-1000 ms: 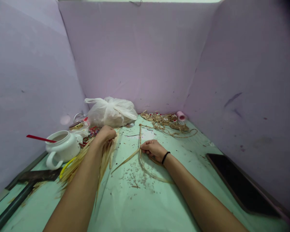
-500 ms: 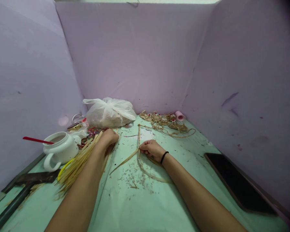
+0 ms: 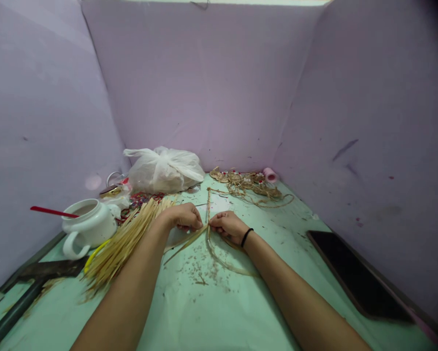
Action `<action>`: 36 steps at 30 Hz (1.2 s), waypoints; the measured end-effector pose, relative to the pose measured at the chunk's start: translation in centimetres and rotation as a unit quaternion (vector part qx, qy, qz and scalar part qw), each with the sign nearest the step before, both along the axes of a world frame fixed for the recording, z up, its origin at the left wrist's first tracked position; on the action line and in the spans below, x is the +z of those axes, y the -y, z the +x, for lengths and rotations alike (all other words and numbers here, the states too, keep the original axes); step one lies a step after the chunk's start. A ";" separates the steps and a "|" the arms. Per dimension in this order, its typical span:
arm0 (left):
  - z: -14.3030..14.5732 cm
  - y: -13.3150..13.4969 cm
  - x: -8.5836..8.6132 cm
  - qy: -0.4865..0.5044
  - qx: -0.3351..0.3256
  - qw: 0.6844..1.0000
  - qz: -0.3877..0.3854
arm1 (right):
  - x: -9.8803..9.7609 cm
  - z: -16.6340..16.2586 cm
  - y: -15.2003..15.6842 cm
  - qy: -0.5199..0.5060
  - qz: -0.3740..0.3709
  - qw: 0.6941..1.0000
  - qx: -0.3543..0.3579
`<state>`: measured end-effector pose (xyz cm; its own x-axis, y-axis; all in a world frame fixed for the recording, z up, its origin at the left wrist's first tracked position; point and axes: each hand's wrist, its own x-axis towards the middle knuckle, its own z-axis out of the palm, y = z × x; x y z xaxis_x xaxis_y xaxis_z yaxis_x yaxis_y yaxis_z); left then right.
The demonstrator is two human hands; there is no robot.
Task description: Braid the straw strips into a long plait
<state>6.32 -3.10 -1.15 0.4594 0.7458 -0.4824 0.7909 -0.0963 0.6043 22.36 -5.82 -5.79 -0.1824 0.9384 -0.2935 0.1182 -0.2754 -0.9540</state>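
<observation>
The left hand (image 3: 184, 218) and right hand (image 3: 229, 225) meet, each pinched shut on the near end of a thin straw braid (image 3: 208, 201) that runs away from the grip along the green table (image 3: 204, 312). Loose strips (image 3: 224, 261) trail back from it. The straw looks light, dry and springy, likely to crack if creased; best pinched where the strips cross. A straw bundle (image 3: 125, 241) lies left of the grip; purple screens (image 3: 204, 87) close in the table.
</observation>
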 end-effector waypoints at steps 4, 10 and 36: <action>0.7 0.2 -0.6 0.024 0.046 0.998 0.021 | 0.1 0.0 0.0 0.003 -0.001 1.000 0.004; 1.3 0.2 -1.7 0.061 0.079 0.995 0.004 | -0.2 0.0 -0.1 0.020 0.003 1.000 0.004; 1.7 0.1 -1.2 0.024 0.153 0.983 -0.096 | -0.1 0.3 0.0 -0.017 0.007 1.000 0.009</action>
